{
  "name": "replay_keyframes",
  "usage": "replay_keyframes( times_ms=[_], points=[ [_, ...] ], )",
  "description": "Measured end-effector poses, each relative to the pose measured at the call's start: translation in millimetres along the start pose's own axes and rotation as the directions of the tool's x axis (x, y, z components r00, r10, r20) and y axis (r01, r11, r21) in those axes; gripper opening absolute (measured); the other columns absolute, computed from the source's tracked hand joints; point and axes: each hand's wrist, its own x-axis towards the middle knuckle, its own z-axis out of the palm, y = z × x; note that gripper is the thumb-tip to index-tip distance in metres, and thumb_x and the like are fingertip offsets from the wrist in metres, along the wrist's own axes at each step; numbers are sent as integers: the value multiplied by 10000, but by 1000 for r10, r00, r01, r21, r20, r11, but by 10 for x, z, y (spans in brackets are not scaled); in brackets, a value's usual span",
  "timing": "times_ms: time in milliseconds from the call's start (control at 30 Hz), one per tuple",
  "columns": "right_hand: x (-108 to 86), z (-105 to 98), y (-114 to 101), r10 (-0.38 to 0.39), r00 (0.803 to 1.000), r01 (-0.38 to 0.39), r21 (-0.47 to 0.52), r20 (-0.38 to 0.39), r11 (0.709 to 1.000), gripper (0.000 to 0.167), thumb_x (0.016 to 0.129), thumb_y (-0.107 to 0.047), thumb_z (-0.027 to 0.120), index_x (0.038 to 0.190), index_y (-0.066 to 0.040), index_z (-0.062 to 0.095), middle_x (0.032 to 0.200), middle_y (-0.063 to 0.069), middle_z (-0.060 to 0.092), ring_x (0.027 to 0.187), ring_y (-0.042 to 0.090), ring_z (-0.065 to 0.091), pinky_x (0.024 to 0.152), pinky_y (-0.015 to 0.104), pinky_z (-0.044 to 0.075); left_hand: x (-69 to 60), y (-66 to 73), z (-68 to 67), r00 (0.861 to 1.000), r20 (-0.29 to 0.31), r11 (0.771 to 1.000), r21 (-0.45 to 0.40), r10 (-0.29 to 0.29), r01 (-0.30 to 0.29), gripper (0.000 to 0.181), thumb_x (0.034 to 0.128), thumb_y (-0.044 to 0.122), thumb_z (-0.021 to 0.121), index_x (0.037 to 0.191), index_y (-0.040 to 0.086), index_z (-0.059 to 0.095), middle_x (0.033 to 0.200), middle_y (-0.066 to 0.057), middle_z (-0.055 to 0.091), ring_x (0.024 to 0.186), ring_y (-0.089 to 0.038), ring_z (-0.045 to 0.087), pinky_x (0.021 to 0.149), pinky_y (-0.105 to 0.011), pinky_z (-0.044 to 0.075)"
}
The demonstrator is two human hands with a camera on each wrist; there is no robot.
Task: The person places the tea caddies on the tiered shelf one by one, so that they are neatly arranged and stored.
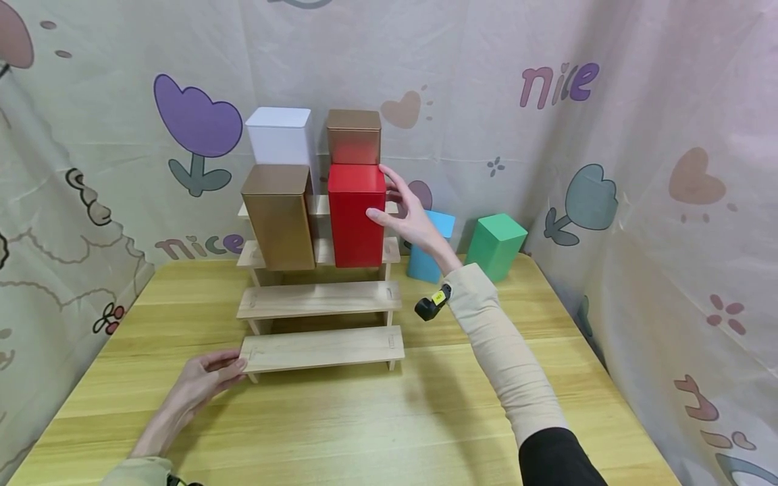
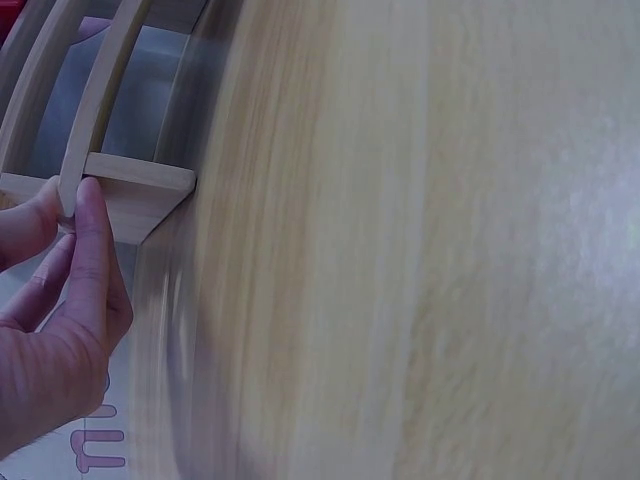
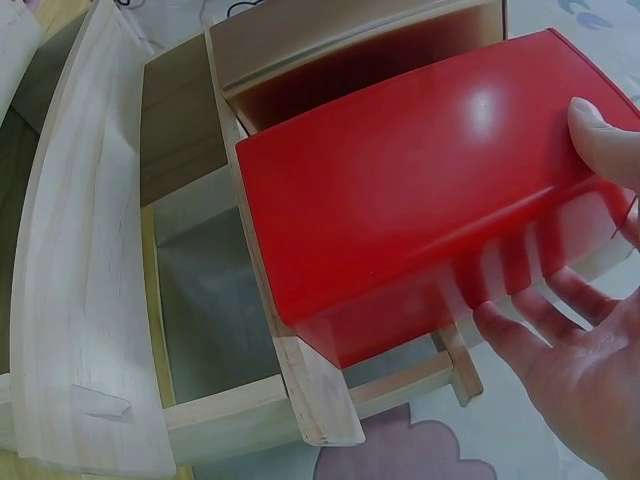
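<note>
Taking clock directions from the head view around the red box (image 1: 357, 219), the box stood tall on the second step from the top of the wooden shelf (image 1: 322, 347). The right hand (image 1: 415, 217), at three o'clock, gripped its near right corner, thumb on the front face and fingers along the side. The left hand (image 1: 206, 381), between seven and eight o'clock, pinched the end of the lowest step.

The likeliest trouble was a tip toward six o'clock: the box's foot looked close to the step's front edge, and a tug by that thumb could have carried it over. Its glossy faces might also have let the fingers slip. A push toward twelve could have knocked the brown box (image 1: 354, 138) on the top step; whether the two touched, I could not tell. A twist toward nine risked the gold box (image 1: 278, 223), which stood just beside it on the same step. If the left hand jerked the lowest step, the shelf might have shifted and rocked everything on it, including the white box (image 1: 279, 138) at ten to eleven o'clock.
</note>
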Motion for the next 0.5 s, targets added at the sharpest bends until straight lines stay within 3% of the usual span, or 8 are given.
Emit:
replay_keyframes(
  times_ms=[500],
  points=[
    [6,-4,4,8,1000,-8,9,3,1000,829,914,-140,693,1597,-280,245,1484,113,432,1308,253,473,1011,450,611,2,-8,1,1000,-1,1000,-10,2,-2,654,970,10,635,1440,-253,264,976,45,654,886,-43,688,866,-181,635]
  ],
)
